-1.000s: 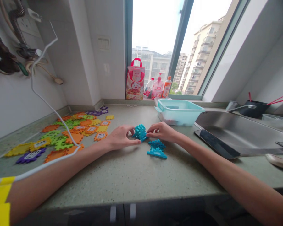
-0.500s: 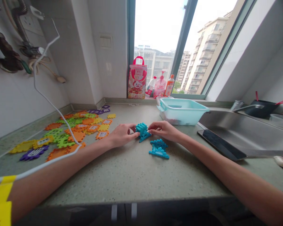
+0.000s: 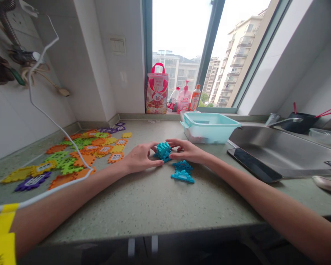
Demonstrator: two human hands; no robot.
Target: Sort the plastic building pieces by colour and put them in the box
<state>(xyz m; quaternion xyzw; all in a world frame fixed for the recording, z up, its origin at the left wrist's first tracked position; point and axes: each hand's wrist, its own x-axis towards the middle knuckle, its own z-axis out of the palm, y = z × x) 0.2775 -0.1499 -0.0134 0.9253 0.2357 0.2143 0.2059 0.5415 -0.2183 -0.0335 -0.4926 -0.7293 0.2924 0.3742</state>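
A small blue cube of interlocking toothed tiles stands on the speckled green counter. My left hand grips its left side with fingers curled round it. My right hand holds its right side, fingers reaching over the top. Two or three loose blue tiles lie flat just in front of my right hand.
Several orange, green, yellow and purple tiles are spread on the left, crossed by a white cable. A teal tub sits behind the cube. A steel sink and a dark phone lie to the right. Bottles and a bag stand at the window.
The blue piece has been turned between my hands and now sits as a closed cube. My right fingers have moved over its top.
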